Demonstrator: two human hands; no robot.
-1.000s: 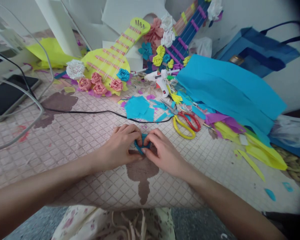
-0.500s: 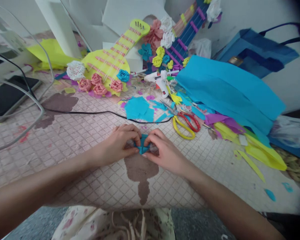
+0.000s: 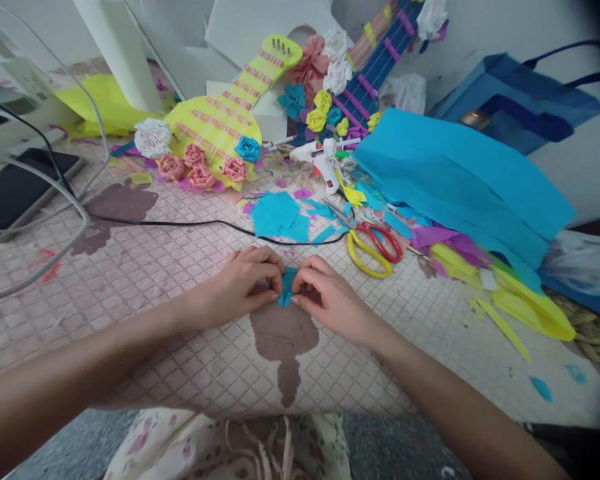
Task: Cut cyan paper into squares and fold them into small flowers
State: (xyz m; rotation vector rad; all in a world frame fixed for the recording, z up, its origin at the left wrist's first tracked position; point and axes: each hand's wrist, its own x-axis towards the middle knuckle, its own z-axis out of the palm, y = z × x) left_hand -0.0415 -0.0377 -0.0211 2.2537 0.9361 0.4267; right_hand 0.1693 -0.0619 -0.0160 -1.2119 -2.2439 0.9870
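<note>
The small blue paper (image 3: 287, 283) sits right between my hands, straight in front of me on the desk (image 3: 210, 380), with my left hand (image 3: 247, 283) against its left edge and my right hand (image 3: 333, 297) against its right. Neither hand is nearer; both touch it. I've got each side in a light pinch, thumbs on the side closer to my body and forefingers a bit farther off, the other fingers curled in. How firmly each pinch bears, and what the fingertips cover underneath, I cannot tell. As I look down, the paper's visible long axis runs away from me, across the line joining my two hands: a narrowed, folded-looking end points toward my lap, and the broader end lies on the far side, partly between my forefingers. So the edges I hold are its long sides, while the near point shows free between my thumbs, just above the dark patch (image 3: 286, 333) on the cloth. Beyond the far end, apart from my fingers, the black cord (image 3: 195, 223) crosses in front of the flat blue pieces (image 3: 279, 217), and the scissors (image 3: 354, 227) lie off beyond my right hand, handles toward me.
</note>
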